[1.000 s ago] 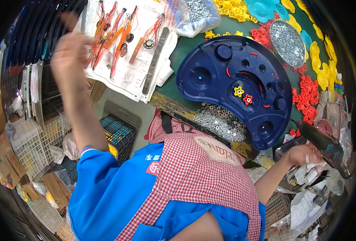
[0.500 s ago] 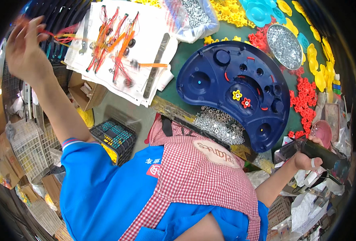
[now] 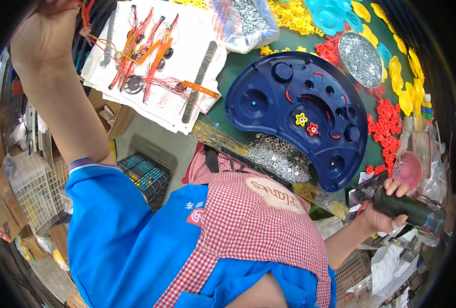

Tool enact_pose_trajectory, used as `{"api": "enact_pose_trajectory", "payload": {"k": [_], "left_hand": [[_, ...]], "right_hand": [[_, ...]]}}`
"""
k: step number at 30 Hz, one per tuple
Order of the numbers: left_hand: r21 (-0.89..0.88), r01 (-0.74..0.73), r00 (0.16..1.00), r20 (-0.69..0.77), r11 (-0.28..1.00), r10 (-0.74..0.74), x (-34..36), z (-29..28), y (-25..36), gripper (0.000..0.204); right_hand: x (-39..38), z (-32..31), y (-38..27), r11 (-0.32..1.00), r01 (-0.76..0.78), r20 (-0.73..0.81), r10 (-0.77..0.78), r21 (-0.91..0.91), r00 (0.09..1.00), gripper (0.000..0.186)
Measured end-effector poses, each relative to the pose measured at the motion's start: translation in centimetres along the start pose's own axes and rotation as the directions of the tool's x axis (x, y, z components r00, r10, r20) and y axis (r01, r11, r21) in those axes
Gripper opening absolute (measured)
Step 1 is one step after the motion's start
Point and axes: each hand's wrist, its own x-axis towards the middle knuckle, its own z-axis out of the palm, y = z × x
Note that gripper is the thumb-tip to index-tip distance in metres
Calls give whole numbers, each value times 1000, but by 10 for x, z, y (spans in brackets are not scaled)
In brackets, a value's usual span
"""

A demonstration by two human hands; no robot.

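Note:
At the upper left, my left hand (image 3: 45, 38) is raised and closed on a red and yellow wire harness (image 3: 85, 23); its fingertips are partly cut off by the picture's edge. Wires run from it over the white paper sheets (image 3: 94, 72), where several more harnesses (image 3: 135, 51) lie with black round parts and orange strips (image 3: 201, 89). On the right, my right hand (image 3: 384, 210) grips a dark cylindrical power screwdriver (image 3: 413, 211). Between my hands a dark blue curved plastic shell (image 3: 284, 110) lies open side up, with a yellow star (image 3: 301, 119) and a red star (image 3: 312, 129) fitted inside.
Loose screws (image 3: 279, 159) are heaped at the bench's near edge. A bowl of small metal parts (image 3: 360, 59) and a bag of screws (image 3: 248, 20) stand farther back. Red star pieces (image 3: 387, 128), yellow pieces (image 3: 407, 97) and turquoise pieces (image 3: 330, 18) surround the shell. A black crate (image 3: 151, 174) stands below.
My left hand has moved up, drawing the wires along. An orange strip and black round part on the paper have shifted. The screwdriver has moved slightly left and down with my right hand.

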Motion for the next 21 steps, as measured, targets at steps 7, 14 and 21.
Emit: {"api": "enact_pose_trajectory", "payload": {"k": [7,14,21], "left_hand": [[-371,209,977,129,905,-173,-65,57,-83,26],[-263,135,940,-272,955,-208,-105,65,-144,19],[248,144,981,92,958,-171,-162,76,-189,24]], "right_hand": [[-24,50,23,954,-293,396,244,66,885,99],[-51,100,55,947,-319,152,310,33,938,97],[-69,118,83,951,-302,84,308,-71,948,94]]}}
